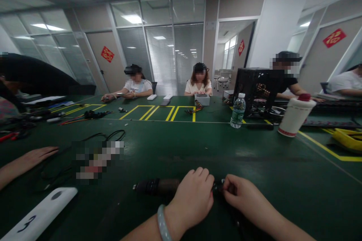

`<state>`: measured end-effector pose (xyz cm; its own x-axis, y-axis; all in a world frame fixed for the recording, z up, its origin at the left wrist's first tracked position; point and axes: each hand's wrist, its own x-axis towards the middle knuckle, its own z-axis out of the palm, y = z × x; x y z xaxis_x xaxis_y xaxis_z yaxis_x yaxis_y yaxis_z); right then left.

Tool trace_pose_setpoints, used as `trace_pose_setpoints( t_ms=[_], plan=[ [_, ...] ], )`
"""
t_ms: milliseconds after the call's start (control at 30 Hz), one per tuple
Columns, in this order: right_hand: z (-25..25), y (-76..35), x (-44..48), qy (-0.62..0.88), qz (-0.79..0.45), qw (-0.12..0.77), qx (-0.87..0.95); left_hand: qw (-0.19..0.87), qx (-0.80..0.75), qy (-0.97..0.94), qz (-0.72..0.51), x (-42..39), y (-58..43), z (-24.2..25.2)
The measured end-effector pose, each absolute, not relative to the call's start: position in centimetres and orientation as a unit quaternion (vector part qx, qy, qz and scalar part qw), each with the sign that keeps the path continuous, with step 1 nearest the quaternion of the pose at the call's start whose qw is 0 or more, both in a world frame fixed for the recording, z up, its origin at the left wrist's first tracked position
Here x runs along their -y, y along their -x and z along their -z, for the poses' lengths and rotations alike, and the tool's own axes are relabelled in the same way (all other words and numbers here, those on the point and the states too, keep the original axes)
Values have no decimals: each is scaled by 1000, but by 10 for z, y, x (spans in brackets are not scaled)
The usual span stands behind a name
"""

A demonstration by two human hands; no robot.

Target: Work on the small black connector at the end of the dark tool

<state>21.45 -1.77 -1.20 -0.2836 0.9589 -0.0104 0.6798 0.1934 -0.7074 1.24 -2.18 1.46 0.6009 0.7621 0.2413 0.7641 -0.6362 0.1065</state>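
A dark, cylindrical tool (164, 187) lies on the green table, its narrow metal tip pointing left. My left hand (195, 190), with a pale bangle at the wrist, is wrapped round the right part of this tool. Just to the right, my right hand (237, 192) is closed in a pinch at a small dark piece with shiny spots (218, 185). The fingers hide most of that piece, and whether it is joined to the tool cannot be made out. A dark thin thing, blurred, runs down below my right hand.
Another person's hand (42, 154) rests at the left, near black cables (115, 134) and a white case marked 3 (39, 214). A water bottle (238, 111), a white bottle with a red cap (295, 116) and a black frame (251, 90) stand at the back right. Several people sit beyond.
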Motion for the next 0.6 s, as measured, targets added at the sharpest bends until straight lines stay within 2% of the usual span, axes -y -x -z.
trace_pose_setpoints(
  t_ms=[333,600],
  plan=[
    [15,-212,14,546,-333,256,725,25,432,890,144,12,-12,-12],
    [14,-211,14,555,-295,258,734,-18,429,886,177,17,-13,-13]
  ],
)
